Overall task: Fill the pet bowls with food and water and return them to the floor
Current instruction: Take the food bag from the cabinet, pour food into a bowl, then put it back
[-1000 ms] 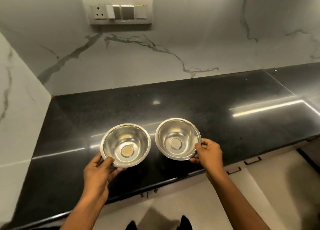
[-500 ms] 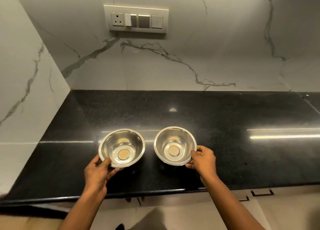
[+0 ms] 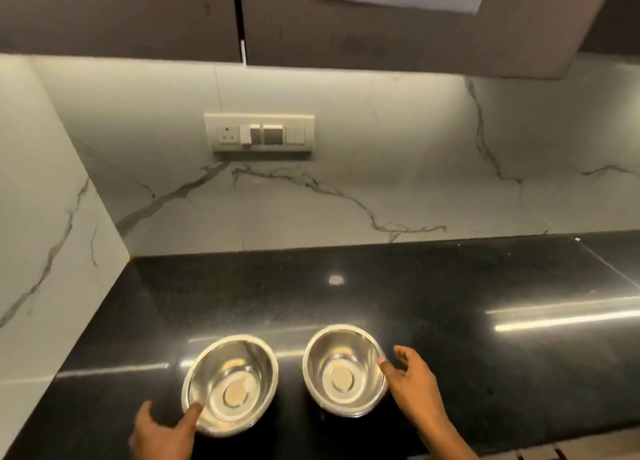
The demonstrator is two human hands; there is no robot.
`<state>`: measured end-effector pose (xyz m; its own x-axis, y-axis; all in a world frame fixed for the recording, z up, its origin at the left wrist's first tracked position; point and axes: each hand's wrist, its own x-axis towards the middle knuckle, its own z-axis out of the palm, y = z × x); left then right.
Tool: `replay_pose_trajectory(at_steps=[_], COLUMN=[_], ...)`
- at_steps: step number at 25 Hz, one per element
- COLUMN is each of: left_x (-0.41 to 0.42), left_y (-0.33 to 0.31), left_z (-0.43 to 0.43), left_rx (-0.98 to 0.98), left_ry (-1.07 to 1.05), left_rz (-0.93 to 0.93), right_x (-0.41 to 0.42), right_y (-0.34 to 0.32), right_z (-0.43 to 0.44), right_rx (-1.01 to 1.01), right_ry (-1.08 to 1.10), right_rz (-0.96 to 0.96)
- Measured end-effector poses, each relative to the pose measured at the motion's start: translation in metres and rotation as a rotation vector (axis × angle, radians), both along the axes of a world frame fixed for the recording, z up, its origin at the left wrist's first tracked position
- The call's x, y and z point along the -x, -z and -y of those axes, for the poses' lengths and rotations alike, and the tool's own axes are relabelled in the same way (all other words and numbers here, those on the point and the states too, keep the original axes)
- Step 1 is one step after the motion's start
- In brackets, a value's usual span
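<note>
- Two empty steel bowls, left bowl (image 3: pixel 231 385) and right bowl (image 3: pixel 345 369), are sitting apart on the black counter (image 3: pixel 450 321).
- Left hand (image 3: pixel 162 433) is spreading wide, thumb touching the left bowl's near rim.
- Right hand (image 3: pixel 412 385) is spreading wide, fingertip touching the right bowl's rim.

Two bowls (image 3: pixel 230 385) (image 3: pixel 344 369): shiny polished steel. Counter (image 3: pixel 415 286): glossy black speckled stone. Backsplash (image 3: pixel 311 200): smooth veined marble.

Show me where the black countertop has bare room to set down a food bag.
The countertop is bare to the right of the right bowl and right hand, and in the whole strip between the bowls and the marble backsplash. Left of the left bowl, a narrower patch runs to the side wall. The front edge is crowded: both bowls, the left hand.
</note>
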<state>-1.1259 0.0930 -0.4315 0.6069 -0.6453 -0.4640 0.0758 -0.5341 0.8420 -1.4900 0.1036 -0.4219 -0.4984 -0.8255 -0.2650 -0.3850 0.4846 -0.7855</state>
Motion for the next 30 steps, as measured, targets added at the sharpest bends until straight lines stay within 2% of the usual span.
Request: replay_pose_trajectory(at_steps=[2, 4, 6, 8, 10, 12, 15, 18, 21, 25, 30], left_x=[0.007, 0.026, 0.051, 0.079, 0.105, 0.124, 0.138, 0.144, 0.145, 0.136, 0.136], left_y=[-0.048, -0.118, -0.193, -0.263, -0.32, -0.364, -0.396, -0.401, -0.397, -0.388, -0.384], left_z=[0.019, 0.039, 0.056, 0.075, 0.097, 0.116, 0.138, 0.144, 0.136, 0.093, 0.034], left_rx=[0.169, 0.444, 0.677, 0.881, 0.975, 0.941, 0.923, 0.923, 0.944, 0.996, 1.215], left_ry=[0.006, 0.132, 0.33, 0.457, 0.471, 0.509, 0.559, 0.483, 0.387, 0.456, 0.561], left_rz=[0.117, 0.094, -0.005, -0.214, -0.568, -0.909, -1.123, -1.137, -1.105, -0.988, -0.737], right_x=[0.004, 0.0, -0.012, -0.026, -0.04, -0.054, -0.065, -0.067, -0.069, -0.063, -0.042], right_y=[-0.047, -0.111, -0.183, -0.248, -0.304, -0.344, -0.377, -0.396, -0.405, -0.396, -0.385], right_z=[0.016, 0.031, 0.044, 0.059, 0.075, 0.095, 0.119, 0.133, 0.138, 0.122, 0.062], right_rx=[0.178, 0.424, 0.681, 0.891, 0.993, 1.02, 1.013, 0.965, 1.001, 1.113, 1.165], right_ry=[-0.073, -0.147, -0.218, -0.281, -0.294, -0.3, -0.319, -0.338, -0.337, -0.291, -0.351], right_rz=[-0.177, -0.365, -0.544, -0.747, -0.941, -1.083, -1.161, -1.218, -1.248, -1.246, -1.173])
